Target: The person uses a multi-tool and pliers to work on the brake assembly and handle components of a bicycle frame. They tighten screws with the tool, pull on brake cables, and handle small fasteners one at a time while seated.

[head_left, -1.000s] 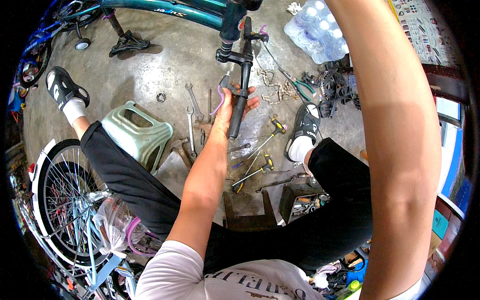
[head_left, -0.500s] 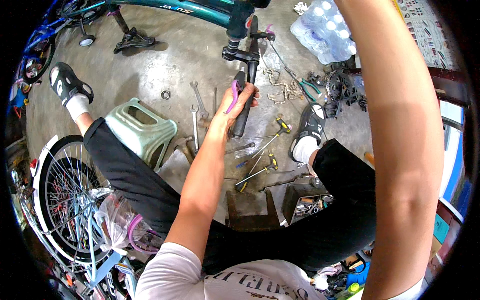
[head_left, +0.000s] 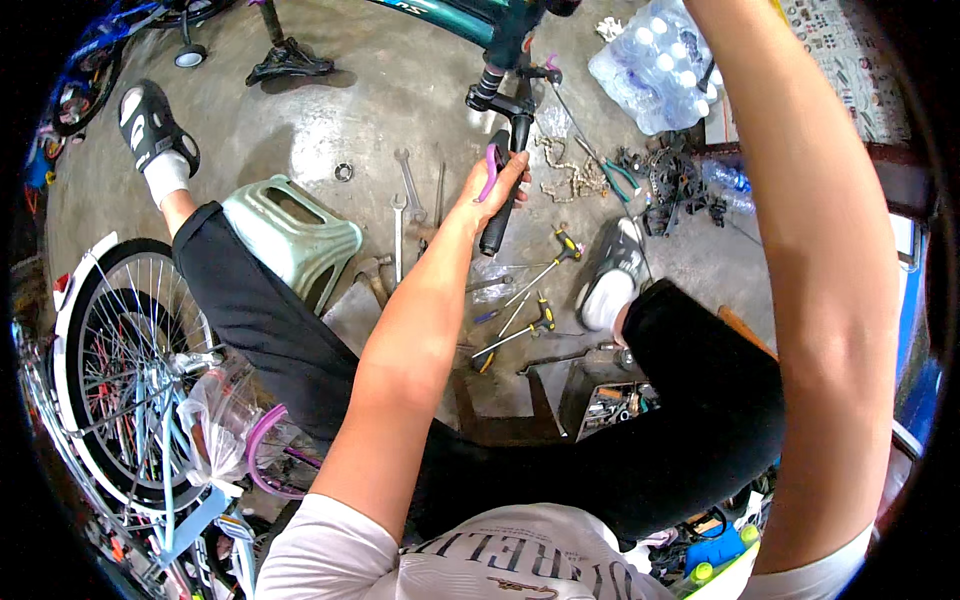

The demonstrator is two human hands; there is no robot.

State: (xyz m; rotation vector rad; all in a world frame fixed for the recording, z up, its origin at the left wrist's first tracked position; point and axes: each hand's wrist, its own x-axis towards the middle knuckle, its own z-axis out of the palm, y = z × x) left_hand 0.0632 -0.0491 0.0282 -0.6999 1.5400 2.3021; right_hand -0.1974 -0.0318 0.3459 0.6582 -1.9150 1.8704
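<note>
My left hand (head_left: 507, 184) is wrapped round a black handlebar grip (head_left: 495, 236), beside a purple brake lever (head_left: 489, 172). The handlebar joins a black stem (head_left: 488, 100) under the teal bicycle frame (head_left: 455, 22), at the top of the view. My right forearm (head_left: 790, 150) reaches up along the right side, and its hand lies beyond the upper edge.
A pale green stool (head_left: 300, 225) stands left of several wrenches (head_left: 399, 235). Yellow-black T-handle tools (head_left: 543, 318), green pliers (head_left: 622, 180) and a chain (head_left: 560, 180) lie on the floor. Bottled water (head_left: 655, 70) is at far right, a toolbox (head_left: 590, 425) near me, a wheel (head_left: 75, 380) at left.
The view has shifted slightly, and the bicycle and floor things sit further right. The grip's end is a little farther from me, with my left hand still round it.
</note>
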